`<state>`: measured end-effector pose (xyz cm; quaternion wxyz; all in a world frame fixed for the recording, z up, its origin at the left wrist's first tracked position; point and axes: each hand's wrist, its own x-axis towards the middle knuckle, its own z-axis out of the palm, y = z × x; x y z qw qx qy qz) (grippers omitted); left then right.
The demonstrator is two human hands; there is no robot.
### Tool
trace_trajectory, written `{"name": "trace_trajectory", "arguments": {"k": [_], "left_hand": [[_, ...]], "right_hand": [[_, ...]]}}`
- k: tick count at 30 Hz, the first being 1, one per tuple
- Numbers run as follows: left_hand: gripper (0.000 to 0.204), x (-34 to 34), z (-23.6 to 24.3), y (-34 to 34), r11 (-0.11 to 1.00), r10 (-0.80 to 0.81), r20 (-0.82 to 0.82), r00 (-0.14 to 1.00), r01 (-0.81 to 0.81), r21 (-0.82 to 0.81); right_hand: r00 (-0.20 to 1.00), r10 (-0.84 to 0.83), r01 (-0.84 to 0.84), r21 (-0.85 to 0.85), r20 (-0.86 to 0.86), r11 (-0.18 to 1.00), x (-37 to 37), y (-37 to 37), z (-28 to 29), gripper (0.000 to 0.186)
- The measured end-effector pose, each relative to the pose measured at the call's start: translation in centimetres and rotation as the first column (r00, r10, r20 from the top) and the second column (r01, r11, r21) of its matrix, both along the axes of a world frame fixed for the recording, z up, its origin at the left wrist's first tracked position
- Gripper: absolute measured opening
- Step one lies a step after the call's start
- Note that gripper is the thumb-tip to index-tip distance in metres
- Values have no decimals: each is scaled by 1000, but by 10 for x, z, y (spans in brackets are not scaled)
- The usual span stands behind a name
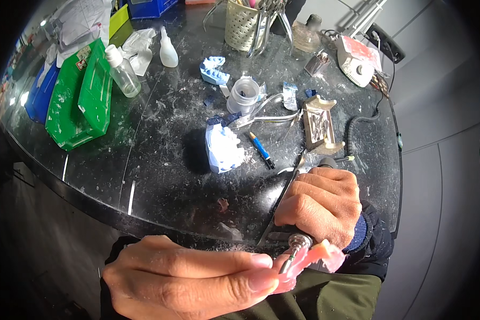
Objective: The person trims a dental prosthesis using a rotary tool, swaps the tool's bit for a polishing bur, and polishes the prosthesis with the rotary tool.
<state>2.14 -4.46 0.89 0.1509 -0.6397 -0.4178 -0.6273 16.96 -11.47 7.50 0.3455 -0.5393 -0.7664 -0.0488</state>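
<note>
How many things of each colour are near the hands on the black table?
Pink: 1, the pink denture plate pinched by the left hand.
Silver: 1, the silver rotary handpiece in the right hand.
White and blue: 1, the plaster teeth model.
Blue: 1, the blue pen.
Total: 4.

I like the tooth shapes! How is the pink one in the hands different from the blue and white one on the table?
The pink denture piece is pinched in the left hand, while the right hand holds a rotary tool at it; the blue and white tooth model lies untouched on the black table. The denture piece looks glossy, the model chalky. Both are tooth-shaped.
</note>
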Motion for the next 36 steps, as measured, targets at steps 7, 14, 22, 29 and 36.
{"name": "trace_trajectory", "arguments": {"k": [7,14,22,29,36], "left_hand": [[55,-34,7,29,782,-617,-153,772,623,-10],[28,-18,39,58,-302,-902,344,-260,951,-72],[27,-18,31,52,-569,-461,812,-357,821,38],[38,-16,37,41,-449,-536,800,-270,894,1],[29,-16,36,44,-353,-654,748,-115,921,-167]], "right_hand": [[1000,-11,12,-24,22,1000,2,-3,2,41],[997,-58,58,0,-53,998,7,3,7,51],[991,-85,95,93,-108,991,-8,0,11,32],[948,-67,80,27,-312,996,-17,1,11,11],[972,-141,113,-149,-190,982,-3,-3,13,47]]}}
